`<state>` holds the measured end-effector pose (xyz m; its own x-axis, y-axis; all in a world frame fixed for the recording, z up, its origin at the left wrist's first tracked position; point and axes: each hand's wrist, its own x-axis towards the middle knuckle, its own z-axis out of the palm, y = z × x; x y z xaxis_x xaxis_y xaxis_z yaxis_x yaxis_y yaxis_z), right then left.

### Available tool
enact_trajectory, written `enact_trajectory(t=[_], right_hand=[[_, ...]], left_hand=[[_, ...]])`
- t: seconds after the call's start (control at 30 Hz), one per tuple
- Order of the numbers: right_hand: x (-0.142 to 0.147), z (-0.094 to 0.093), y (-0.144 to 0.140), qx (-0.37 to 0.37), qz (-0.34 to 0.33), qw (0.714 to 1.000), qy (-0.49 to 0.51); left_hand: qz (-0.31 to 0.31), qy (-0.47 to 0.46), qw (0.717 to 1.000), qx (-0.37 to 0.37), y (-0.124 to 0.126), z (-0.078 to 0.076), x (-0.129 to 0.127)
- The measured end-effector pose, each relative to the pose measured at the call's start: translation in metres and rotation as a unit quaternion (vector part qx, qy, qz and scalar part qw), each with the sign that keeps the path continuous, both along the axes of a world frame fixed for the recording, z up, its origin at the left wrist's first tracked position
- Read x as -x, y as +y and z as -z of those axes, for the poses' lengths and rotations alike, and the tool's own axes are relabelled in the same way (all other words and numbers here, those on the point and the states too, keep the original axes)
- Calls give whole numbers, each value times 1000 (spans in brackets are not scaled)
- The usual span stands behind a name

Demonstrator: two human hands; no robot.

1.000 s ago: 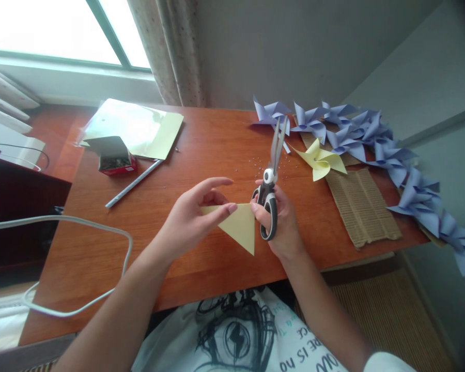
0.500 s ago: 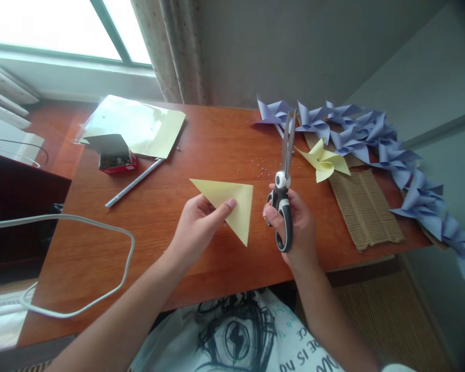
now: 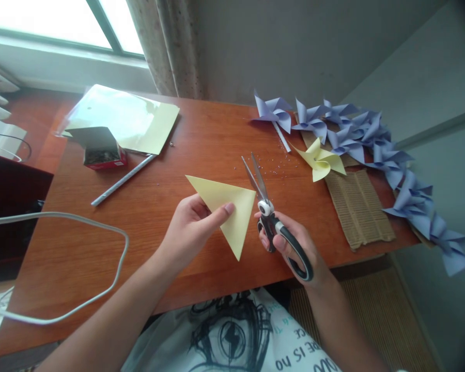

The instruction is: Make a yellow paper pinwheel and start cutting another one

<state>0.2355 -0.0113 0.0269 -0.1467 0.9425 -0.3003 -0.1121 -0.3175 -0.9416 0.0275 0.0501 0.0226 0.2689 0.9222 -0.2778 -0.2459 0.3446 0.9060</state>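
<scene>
a yellow paper triangle [image 3: 227, 206] is pinched by the left hand [image 3: 189, 230]; scissors [image 3: 273, 219], blades slightly parted, are gripped by the right hand [image 3: 294, 248] beside it

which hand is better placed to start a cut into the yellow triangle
Right. The right hand holds the scissors, blades slightly open and beside the folded yellow triangle; the left hand is busy pinching the paper.
</scene>
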Motion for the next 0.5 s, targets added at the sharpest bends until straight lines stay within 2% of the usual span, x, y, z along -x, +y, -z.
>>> enact_trajectory(t=[0.13, 0.37, 0.5], right_hand=[[3, 0, 1, -9, -10, 1000, -10], [7, 3, 0, -14, 14, 998, -55], [7, -1, -1, -51, 20, 994, -99]], left_hand=[[-1, -4, 1000, 2, 0, 0, 0], [5, 30, 1000, -6, 1, -1, 0], [-2, 31, 999, -5, 1, -1, 0]])
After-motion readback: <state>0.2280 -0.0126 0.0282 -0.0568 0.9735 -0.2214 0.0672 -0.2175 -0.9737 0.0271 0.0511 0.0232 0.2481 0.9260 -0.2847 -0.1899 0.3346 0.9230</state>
